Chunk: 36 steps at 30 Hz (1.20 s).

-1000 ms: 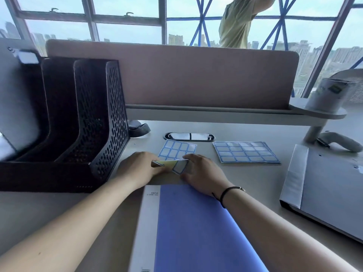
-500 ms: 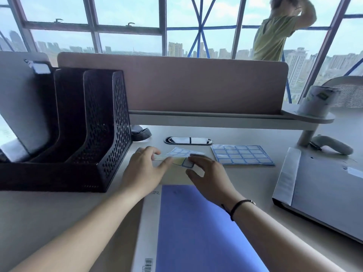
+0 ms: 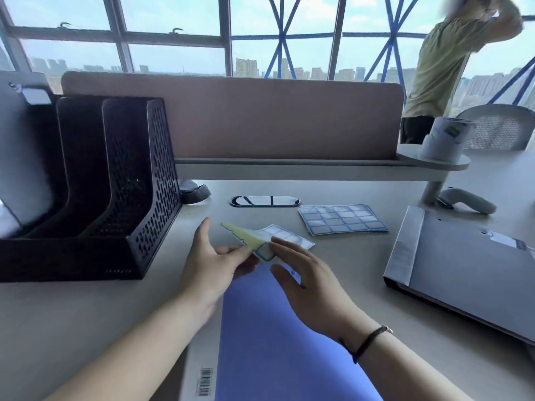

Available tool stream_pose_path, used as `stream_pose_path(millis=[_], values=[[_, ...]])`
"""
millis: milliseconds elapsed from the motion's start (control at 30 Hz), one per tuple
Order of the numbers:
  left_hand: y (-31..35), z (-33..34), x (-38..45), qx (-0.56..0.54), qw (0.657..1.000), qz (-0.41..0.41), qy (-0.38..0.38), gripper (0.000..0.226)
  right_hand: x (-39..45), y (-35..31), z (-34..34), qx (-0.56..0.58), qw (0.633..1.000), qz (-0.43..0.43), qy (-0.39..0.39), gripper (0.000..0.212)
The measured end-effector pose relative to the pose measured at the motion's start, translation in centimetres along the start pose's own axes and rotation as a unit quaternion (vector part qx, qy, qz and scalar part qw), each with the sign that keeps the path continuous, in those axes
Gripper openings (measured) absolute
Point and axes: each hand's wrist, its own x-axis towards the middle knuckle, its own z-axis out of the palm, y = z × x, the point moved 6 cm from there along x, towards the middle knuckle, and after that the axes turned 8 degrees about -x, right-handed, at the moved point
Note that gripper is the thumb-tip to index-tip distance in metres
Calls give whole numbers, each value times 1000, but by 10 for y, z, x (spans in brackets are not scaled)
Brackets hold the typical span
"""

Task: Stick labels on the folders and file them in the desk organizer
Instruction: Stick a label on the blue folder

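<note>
Peeling a label off its sheet above the blue folder

The left hand (image 3: pixel 211 261) pinches the flimsy label sheet (image 3: pixel 272 237), bent back, just above the blue folder's (image 3: pixel 278 328) far edge on the table (image 3: pixel 72 314); the right hand's (image 3: pixel 307 282) grip looks to pinch one label (image 3: pixel 265 252) at its corner. Thin, sticky paper likely curls: best held by an edge.

Large grid windows (image 3: pixel 173 33) behind, blue tape crosses on panes, hazy city skyline, bright daylight. Beige partition panel (image 3: pixel 231 120) along tabletop (image 3: pixel 58 314) rear. Mesh chair (image 3: pixel 498 125) far right. Person in yellow-green shirt (image 3: pixel 443 62) by glass.
</note>
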Motion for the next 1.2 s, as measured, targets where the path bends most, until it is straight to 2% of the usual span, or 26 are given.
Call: stream_pose_path(millis=[133, 233, 367, 633, 800, 1033, 1200], values=[[3, 1, -7, -11, 1000, 13, -19, 89, -3, 3, -4, 55, 997, 8, 50, 26], [3, 3, -8, -14, 999, 26, -27, 72, -4, 13, -5, 113, 990, 62, 61, 19], [4, 6, -10, -26, 998, 36, -46, 58, -4, 19, -5, 136, 984, 88, 71, 15], [5, 16, -22, 69, 990, 75, -98, 43, -6, 16, -9, 124, 983, 89, 106, 20], [6, 21, -26, 70, 989, 84, -102, 25, -7, 11, -12, 81, 985, 39, 146, 15], [5, 20, -27, 96, 987, 73, -105, 27, -9, 7, -13, 72, 983, 5, 169, 20], [6, 19, -26, 94, 988, 71, -98, 27, -9, 4, -14, 69, 984, -8, 165, 17]])
